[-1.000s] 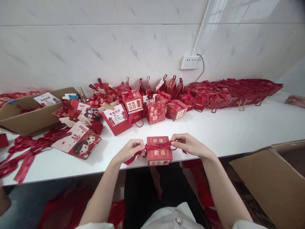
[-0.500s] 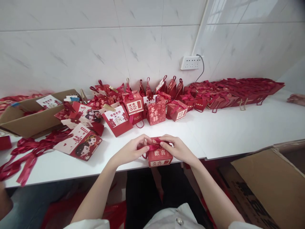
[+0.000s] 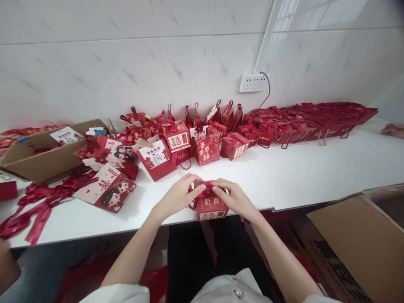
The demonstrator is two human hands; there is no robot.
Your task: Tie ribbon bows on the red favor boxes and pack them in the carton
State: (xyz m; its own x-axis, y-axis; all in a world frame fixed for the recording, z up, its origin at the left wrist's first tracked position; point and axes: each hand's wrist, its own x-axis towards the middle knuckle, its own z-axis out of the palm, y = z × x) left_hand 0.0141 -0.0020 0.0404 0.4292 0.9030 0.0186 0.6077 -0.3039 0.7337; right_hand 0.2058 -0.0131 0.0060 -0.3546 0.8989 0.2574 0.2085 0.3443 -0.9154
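A red box [image 3: 212, 208] sits at the white table's [image 3: 303, 172] front edge, between the left hand [image 3: 180, 197] and right hand [image 3: 234, 198], both curled nearly closed, pinching the ribbon [image 3: 207, 190] on top.

A: Your light's bright, soft; window-like glare on wall [image 3: 195, 59], upper right.
B: Yeah, dim under your table [image 3: 299, 172] though. Focus?
A: Fairly sharp mid-frame; your edges stretch, top-right corner darkens.

Near box [image 3: 212, 207]: 歡喜. Rear box [image 3: 176, 137]: 囍.
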